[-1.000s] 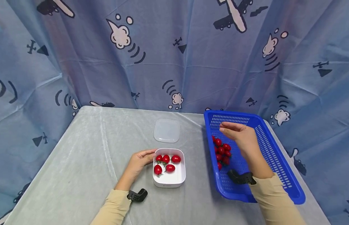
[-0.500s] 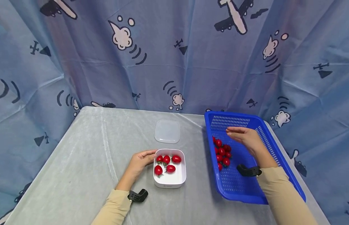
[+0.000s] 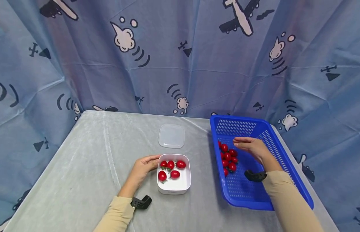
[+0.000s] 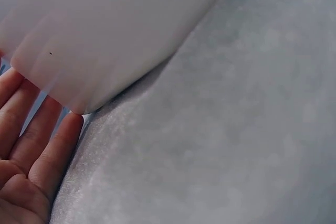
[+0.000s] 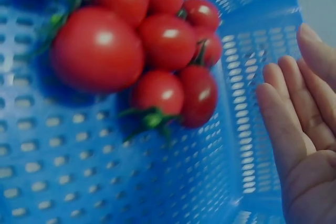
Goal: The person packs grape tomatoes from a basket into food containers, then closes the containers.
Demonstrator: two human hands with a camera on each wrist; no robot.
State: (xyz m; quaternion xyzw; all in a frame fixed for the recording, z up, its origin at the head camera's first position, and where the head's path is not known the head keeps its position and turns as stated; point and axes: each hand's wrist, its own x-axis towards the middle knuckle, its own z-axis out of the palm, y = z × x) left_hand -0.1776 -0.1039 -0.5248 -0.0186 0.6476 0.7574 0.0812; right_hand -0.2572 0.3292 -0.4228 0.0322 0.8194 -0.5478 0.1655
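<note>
A white square box (image 3: 181, 185) with several cherry tomatoes (image 3: 175, 174) inside stands on the table. At its left side is my left hand (image 3: 143, 167); in the left wrist view the fairly straight fingertips touch the box's outer wall. Over the blue basket (image 3: 246, 204) my right hand (image 3: 253, 149) hovers with extended fingers and holds nothing. More cherry tomatoes (image 3: 227, 157) lie bunched along the basket's left side, just left of that hand. The right wrist view shows these tomatoes (image 5: 168, 43) apart from the bare right palm (image 5: 312, 177).
Behind the box lies a translucent square lid (image 3: 172, 136) on the grey cloth-covered table (image 3: 81, 167). A patterned blue curtain (image 3: 156, 58) hangs along the back. The basket's raised rim runs near the table's right edge.
My right hand has shifted slightly right and toward me over the basket, drawing a little away from the tomatoes. The left hand and the box stay put.
</note>
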